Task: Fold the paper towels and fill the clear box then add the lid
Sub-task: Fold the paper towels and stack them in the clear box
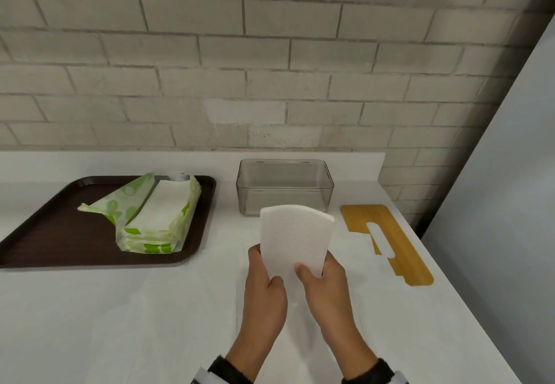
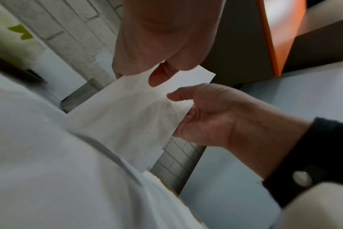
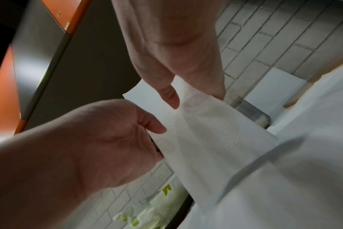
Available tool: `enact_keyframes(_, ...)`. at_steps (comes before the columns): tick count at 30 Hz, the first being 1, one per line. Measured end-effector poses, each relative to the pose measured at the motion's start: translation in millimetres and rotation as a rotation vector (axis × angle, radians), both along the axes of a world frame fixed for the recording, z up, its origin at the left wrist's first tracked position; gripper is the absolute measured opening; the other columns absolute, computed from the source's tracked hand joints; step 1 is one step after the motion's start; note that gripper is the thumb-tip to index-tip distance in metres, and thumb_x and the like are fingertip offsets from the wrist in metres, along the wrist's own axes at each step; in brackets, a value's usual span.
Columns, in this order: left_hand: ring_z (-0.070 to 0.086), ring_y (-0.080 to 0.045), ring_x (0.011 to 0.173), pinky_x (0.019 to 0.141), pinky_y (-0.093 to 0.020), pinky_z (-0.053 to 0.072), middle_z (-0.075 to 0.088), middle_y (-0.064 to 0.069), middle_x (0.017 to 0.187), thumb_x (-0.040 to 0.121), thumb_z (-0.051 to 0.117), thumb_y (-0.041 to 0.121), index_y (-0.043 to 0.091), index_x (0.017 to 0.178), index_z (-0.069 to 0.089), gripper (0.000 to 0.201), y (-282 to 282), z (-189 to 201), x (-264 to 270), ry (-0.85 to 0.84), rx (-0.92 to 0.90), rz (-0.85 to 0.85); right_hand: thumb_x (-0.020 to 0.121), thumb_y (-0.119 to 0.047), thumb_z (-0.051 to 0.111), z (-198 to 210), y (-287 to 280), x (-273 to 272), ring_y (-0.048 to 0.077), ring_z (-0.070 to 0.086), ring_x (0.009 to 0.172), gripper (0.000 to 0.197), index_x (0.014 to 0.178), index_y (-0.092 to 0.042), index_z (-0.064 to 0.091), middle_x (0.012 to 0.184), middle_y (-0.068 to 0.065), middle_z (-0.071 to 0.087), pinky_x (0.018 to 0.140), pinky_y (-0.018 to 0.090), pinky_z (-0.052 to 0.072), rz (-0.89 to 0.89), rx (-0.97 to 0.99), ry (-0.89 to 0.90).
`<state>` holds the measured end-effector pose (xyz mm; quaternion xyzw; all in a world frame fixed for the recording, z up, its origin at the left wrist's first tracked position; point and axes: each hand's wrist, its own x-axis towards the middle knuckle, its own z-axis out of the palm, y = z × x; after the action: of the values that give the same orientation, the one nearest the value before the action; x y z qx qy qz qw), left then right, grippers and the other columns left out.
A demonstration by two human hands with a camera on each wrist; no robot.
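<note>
Risk I see: left hand (image 1: pixel 264 287) and right hand (image 1: pixel 326 278) pinch the folded paper towel (image 1: pixel 295 239) only at its near edge, so it may unfold before the clear box (image 1: pixel 284 185).

From the head view we lose the clear box's (image 1: pixel 284 185) near wall at six o'clock behind the raised paper towel (image 1: pixel 295 239). The tray (image 1: pixel 75 242) runs off the frame at nine o'clock. Fingers behind the towel are hidden, and both wrist views blur the surface (image 2: pixel 39 162).
</note>
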<state>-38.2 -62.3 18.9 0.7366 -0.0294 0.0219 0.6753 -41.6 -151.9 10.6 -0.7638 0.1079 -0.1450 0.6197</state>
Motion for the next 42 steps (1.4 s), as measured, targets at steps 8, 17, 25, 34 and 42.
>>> enact_keyframes(8,0.054,0.001,0.082,0.058,-0.004,0.044,0.054,0.013,0.094,0.087,0.037,-0.012,0.022,0.108,0.041,0.041,4,-16,1,0.073,0.143,-0.086,0.087,-0.001,0.058,-5,-2,-3,0.013,0.061,0.086,0.027,0.091,-0.028,0.055,0.087,-0.011,0.060,0.062,0.012,0.043,-0.051,0.065,0.050)
enact_keyframes(17,0.050,-0.024,0.118,0.093,-0.025,0.038,0.051,-0.012,0.131,0.096,0.045,0.010,0.003,0.128,0.048,0.033,50,-31,70,0.283,0.717,-0.089,0.086,-0.004,0.063,32,-77,-7,0.020,0.055,0.100,0.042,0.126,-0.011,0.052,0.109,-0.001,0.058,0.086,0.030,0.042,-0.320,0.237,-0.068)
enact_keyframes(25,0.043,-0.031,0.125,0.099,-0.032,0.038,0.029,-0.017,0.140,0.092,0.051,0.043,0.000,0.133,0.039,0.061,28,-36,82,0.446,1.075,-0.209,0.086,-0.006,0.063,25,-92,-15,0.022,0.052,0.104,0.046,0.129,-0.011,0.049,0.117,0.002,0.057,0.090,0.036,0.042,-0.311,0.263,-0.012)
enact_keyframes(34,0.051,-0.023,0.116,0.092,-0.026,0.041,0.055,-0.010,0.125,0.087,0.064,0.028,0.003,0.115,0.059,0.038,30,-37,77,0.317,1.193,-0.316,0.086,-0.005,0.062,21,-96,-13,0.020,0.052,0.100,0.042,0.127,-0.010,0.051,0.111,0.002,0.057,0.087,0.035,0.041,-0.297,0.238,0.039)
enact_keyframes(42,0.057,-0.017,0.073,0.062,-0.024,0.051,0.058,-0.010,0.101,0.082,0.071,0.035,0.016,0.109,0.041,0.044,47,-10,78,0.404,0.469,-0.132,0.086,-0.005,0.063,22,-100,-2,0.020,0.052,0.100,0.040,0.125,-0.010,0.052,0.113,0.002,0.058,0.085,0.032,0.039,-0.284,0.229,0.053)
